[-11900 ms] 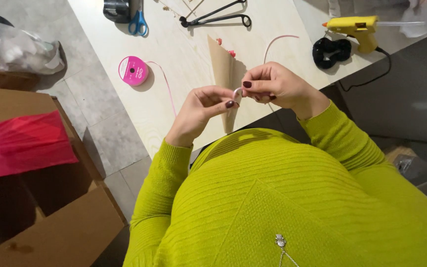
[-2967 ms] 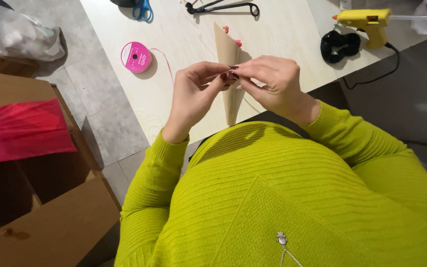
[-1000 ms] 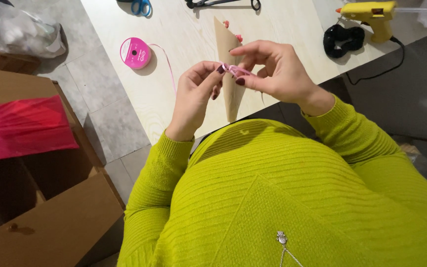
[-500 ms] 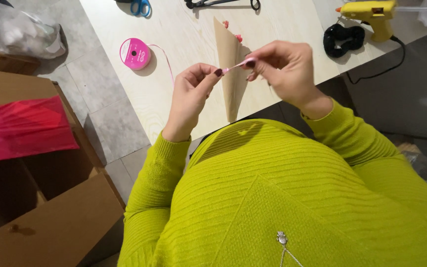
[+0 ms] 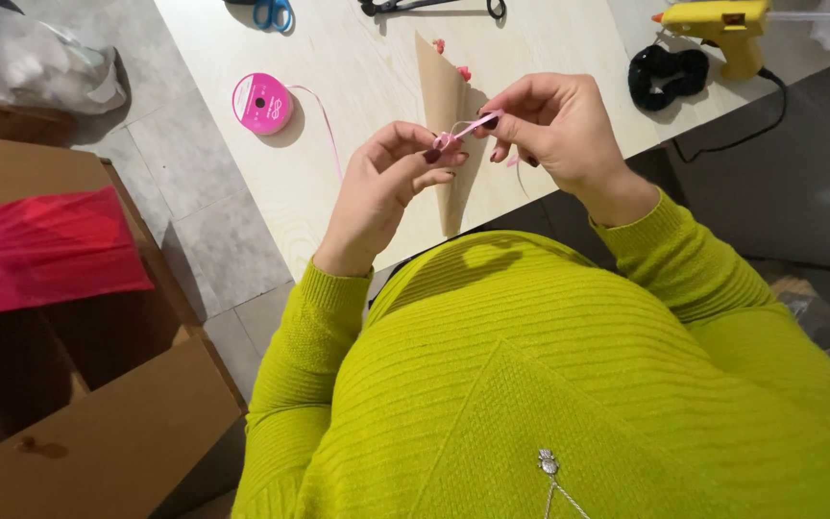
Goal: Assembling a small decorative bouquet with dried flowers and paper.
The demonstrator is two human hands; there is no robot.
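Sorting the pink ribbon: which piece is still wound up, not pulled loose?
The pink ribbon spool on the table, left of the hands; the strip between both hands' fingertips is loose.

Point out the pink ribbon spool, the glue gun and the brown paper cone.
pink ribbon spool (image 5: pixel 261 102): head view, on its flat top face.
glue gun (image 5: pixel 722 21): head view, on the yellow body.
brown paper cone (image 5: pixel 440 94): head view, on its wide upper part.

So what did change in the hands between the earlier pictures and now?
The hands drew slightly apart: the right hand pulled the pink ribbon taut away from the left hand, which still pinches its other end. The cone, spool and glue gun stayed put.
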